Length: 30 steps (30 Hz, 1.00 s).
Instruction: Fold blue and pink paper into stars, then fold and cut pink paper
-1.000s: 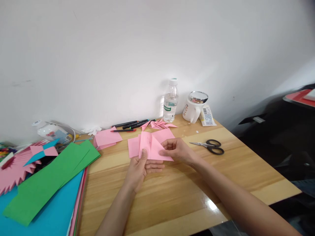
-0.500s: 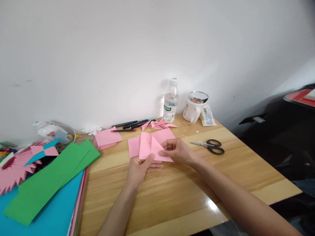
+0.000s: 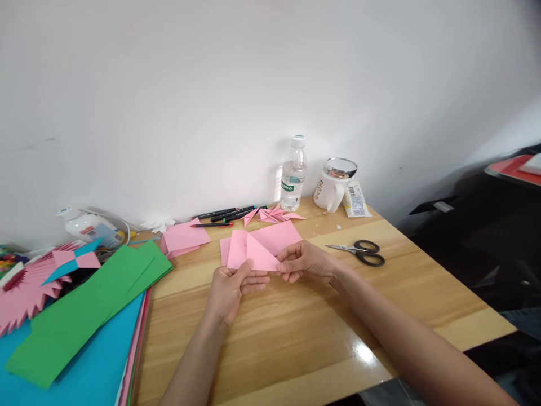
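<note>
A partly folded pink paper square is held just above the wooden table. My left hand grips its lower left edge, thumb on top and fingers beneath. My right hand pinches its right corner. Flat pink squares lie on the table under and behind it. Several small folded pink pieces sit further back, near the wall.
Black-handled scissors lie to the right of my hands. At the wall stand a water bottle, a white mug and several pens. More pink squares, green paper strips and blue sheets fill the left.
Both hands have shifted the pink piece slightly left and toward me. Its folded flap now lies lower and flatter, and my left thumb has moved from the middle to the lower edge.
</note>
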Each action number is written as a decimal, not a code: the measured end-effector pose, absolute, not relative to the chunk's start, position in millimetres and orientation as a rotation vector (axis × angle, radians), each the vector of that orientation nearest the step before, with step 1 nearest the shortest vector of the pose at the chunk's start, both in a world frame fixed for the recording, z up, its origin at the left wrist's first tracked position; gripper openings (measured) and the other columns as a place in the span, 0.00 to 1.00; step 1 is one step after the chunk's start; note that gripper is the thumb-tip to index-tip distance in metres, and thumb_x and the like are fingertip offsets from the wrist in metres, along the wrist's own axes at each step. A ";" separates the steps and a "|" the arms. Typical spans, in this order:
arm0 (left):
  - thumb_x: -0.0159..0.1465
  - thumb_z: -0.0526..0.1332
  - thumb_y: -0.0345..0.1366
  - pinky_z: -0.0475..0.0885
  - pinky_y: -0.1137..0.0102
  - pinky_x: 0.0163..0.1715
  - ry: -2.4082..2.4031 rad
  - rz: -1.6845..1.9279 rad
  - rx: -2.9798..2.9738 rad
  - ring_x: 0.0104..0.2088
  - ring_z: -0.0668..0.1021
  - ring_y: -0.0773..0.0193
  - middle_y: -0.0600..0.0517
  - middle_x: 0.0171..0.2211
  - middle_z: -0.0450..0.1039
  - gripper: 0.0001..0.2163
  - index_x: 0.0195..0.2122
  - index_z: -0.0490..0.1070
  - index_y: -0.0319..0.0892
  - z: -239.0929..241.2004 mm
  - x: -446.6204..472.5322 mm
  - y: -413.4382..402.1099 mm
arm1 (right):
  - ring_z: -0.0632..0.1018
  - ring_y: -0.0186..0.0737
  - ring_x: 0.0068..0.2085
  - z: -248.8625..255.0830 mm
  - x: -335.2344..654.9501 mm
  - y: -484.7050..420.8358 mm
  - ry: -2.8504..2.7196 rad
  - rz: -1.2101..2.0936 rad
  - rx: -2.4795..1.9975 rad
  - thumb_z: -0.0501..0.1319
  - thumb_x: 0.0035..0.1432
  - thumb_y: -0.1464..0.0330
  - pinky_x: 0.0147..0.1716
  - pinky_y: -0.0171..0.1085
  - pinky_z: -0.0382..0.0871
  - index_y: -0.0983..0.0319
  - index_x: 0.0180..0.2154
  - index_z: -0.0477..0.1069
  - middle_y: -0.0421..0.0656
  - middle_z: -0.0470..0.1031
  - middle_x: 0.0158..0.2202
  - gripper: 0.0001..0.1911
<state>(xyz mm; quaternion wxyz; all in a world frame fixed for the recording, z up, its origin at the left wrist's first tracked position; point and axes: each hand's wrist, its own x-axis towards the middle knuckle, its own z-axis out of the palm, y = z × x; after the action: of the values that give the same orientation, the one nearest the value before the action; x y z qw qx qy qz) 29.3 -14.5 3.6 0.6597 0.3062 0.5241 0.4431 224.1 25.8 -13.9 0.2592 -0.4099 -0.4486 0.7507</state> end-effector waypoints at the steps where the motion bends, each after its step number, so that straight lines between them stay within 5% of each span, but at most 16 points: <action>1: 0.50 0.68 0.37 0.76 0.72 0.23 1.198 1.004 0.696 0.24 0.80 0.57 0.35 0.27 0.78 0.13 0.23 0.75 0.27 3.2 29.9 -14.6 | 0.76 0.29 0.24 -14.6 223.8 25.9 -1.194 2.041 -1.119 0.74 0.35 0.66 0.24 0.26 0.74 0.68 0.30 0.75 0.43 0.77 0.26 0.19; 30: 0.49 0.68 0.40 0.77 0.69 0.24 1.294 1.070 0.753 0.24 0.80 0.56 0.38 0.23 0.78 0.14 0.20 0.74 0.30 -1.5 33.7 -13.6 | 0.76 0.28 0.23 -19.8 223.5 26.7 -1.160 2.038 -1.091 0.73 0.38 0.66 0.21 0.25 0.73 0.68 0.29 0.77 0.44 0.78 0.26 0.15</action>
<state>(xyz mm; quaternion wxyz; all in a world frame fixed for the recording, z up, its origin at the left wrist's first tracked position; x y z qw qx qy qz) 33.7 -13.6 -1.5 0.6054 0.3257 0.5596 0.4628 223.5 26.7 -19.8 0.2740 -0.4056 -0.4312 0.7579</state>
